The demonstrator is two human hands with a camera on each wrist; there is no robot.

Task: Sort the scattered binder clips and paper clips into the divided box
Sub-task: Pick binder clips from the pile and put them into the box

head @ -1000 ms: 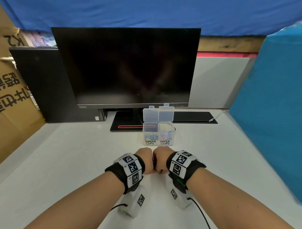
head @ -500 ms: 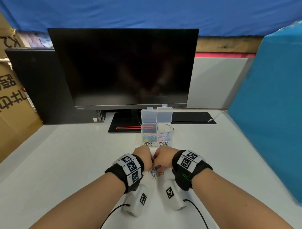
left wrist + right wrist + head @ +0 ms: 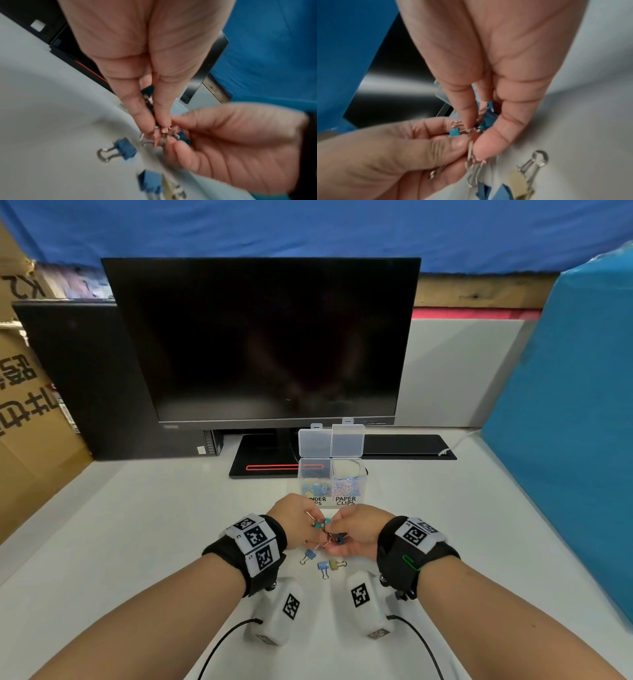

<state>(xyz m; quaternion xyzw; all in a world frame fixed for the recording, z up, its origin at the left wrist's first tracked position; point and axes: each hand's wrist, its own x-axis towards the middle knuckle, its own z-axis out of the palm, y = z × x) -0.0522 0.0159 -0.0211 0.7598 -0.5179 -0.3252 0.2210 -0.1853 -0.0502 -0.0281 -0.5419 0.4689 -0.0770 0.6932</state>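
My left hand and right hand meet above the table, just in front of the divided box. Between them is a tangle of binder clips. The left fingers pinch a teal binder clip by its wire handles. A dark blue binder clip sits pinched between the right thumb and fingers. Below the hands, three more clips lie on the table: a blue binder clip, another blue one and a beige one. The box stands with both lids up, binder clips in its left cell and paper clips in its right.
A dark monitor on a black stand stands right behind the box. A blue partition closes off the right side, and cardboard boxes the left. A black pad lies at the back right.
The two fists pressed together have loosened and moved slightly toward the box. Binder clips hidden before now show between the fingers, and three lie on the table under them.
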